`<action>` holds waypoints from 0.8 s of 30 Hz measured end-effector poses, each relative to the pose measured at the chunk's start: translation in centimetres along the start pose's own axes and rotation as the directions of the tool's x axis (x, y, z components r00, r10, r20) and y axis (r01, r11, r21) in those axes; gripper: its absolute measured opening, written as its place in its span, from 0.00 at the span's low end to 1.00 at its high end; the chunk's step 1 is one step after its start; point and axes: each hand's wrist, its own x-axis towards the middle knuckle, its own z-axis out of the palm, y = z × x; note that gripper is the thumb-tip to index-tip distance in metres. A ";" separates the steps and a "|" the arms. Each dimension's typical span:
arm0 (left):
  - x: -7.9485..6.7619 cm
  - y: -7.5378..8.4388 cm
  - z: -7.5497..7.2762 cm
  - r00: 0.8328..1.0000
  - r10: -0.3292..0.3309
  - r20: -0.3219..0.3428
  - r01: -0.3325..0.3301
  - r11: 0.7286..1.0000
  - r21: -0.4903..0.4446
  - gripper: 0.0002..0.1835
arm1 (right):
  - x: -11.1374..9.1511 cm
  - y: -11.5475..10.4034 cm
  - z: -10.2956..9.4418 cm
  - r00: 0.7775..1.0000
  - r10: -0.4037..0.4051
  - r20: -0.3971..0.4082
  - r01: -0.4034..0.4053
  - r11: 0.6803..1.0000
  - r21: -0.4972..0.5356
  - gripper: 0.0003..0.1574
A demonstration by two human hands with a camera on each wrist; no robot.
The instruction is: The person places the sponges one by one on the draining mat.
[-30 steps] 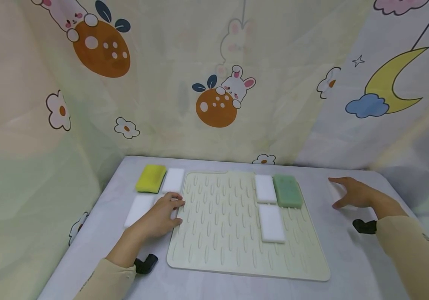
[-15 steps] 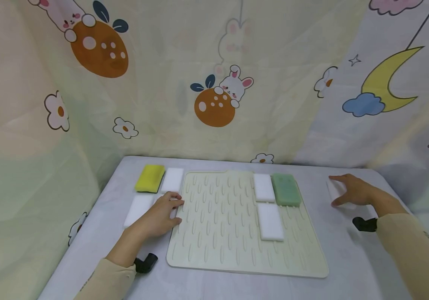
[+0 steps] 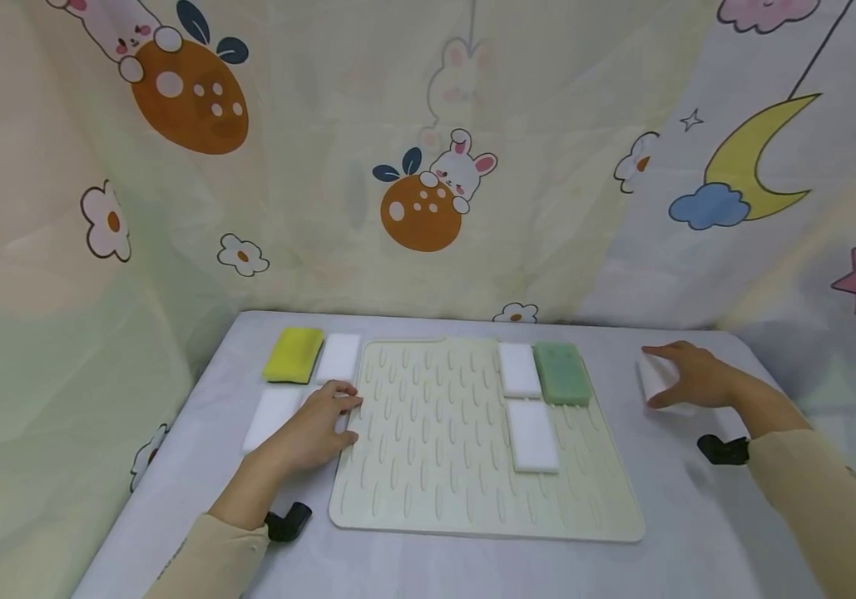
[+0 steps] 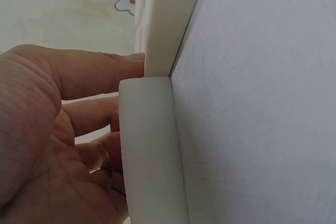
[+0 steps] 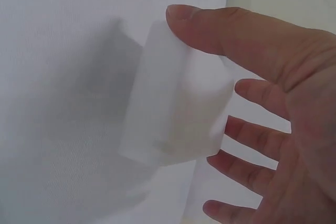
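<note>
Right hand (image 3: 697,378) pinching one white block (image 5: 157,95); left hand (image 3: 314,428) loose; three blocks (image 3: 532,437) on mat (image 3: 435,474)

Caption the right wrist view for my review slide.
Right hand grips a white sponge between thumb and fingers, casting shadows on the white tablecloth.

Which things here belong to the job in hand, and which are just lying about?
Likely in the job:
right white block, in right grip
left white block, at left grip
cream mat
green sponge and two white blocks on it

Seemingly lying about, no grip on them:
yellow sponge
rear-left white block beside it
printed curtain
</note>
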 end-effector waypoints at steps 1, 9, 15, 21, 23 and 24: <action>0.0 0.0 0.0 1.000 0.000 0.002 0.000 1.000 0.000 0.31 | -0.1 -0.2 0.1 1.000 -0.002 -0.004 0.002 1.000 -0.003 0.68; 0.1 0.1 -0.2 1.000 -0.003 0.016 0.003 1.000 -0.001 0.31 | -1.0 -2.3 0.3 1.000 -0.015 -0.022 0.014 1.000 -0.022 0.68; 0.1 0.1 -0.3 1.000 0.008 0.017 -0.008 1.000 0.008 0.31 | -2.2 -4.3 -0.1 0.996 -0.077 -0.040 0.075 0.996 -0.056 0.66; 0.1 0.1 -0.4 1.000 0.009 0.018 -0.009 1.000 0.007 0.31 | -3.3 -6.1 -0.2 0.995 -0.089 -0.053 0.084 0.993 -0.086 0.66; 0.1 0.2 -0.4 1.000 0.002 0.021 -0.002 1.000 0.003 0.32 | -3.6 -6.5 -0.2 0.994 -0.096 -0.055 0.090 0.992 -0.093 0.67; 0.1 0.2 -0.4 1.000 0.003 0.020 -0.003 1.000 0.004 0.32 | -3.7 -6.7 -0.2 0.993 -0.100 -0.058 0.094 0.991 -0.095 0.67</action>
